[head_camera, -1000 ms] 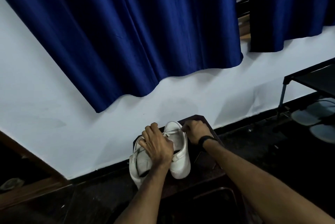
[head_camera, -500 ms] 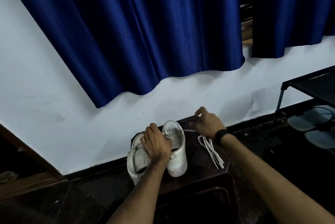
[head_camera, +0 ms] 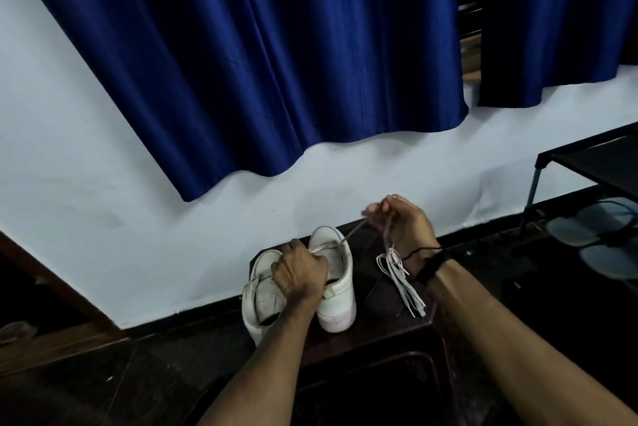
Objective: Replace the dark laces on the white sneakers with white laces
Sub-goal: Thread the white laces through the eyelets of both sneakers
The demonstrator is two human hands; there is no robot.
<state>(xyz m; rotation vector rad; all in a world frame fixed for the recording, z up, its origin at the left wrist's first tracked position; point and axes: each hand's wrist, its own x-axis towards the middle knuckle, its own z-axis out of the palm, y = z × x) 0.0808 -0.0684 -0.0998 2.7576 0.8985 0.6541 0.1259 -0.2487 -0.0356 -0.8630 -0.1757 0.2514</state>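
Note:
Two white sneakers stand side by side on a dark stool [head_camera: 376, 329] by the wall. My left hand [head_camera: 299, 276] grips the right sneaker [head_camera: 340, 294] over its opening, and partly covers the left sneaker [head_camera: 257, 301]. My right hand [head_camera: 402, 223] is raised to the right of the shoes and pinches a lace [head_camera: 353, 231] that runs taut from the right sneaker's front eyelets. A bundle of white laces [head_camera: 402, 279] lies on the stool under my right wrist.
A white wall with a blue curtain [head_camera: 262, 63] rises behind the stool. A dark metal rack [head_camera: 587, 163] with pale slippers [head_camera: 583, 229] stands at the right. The floor around is dark, with a wooden frame [head_camera: 51, 346] at the left.
My right hand has moved from the sneaker's toe up and to the right, drawing the lace out taut. The bundle of white laces has come into sight. My left hand stays on the sneakers.

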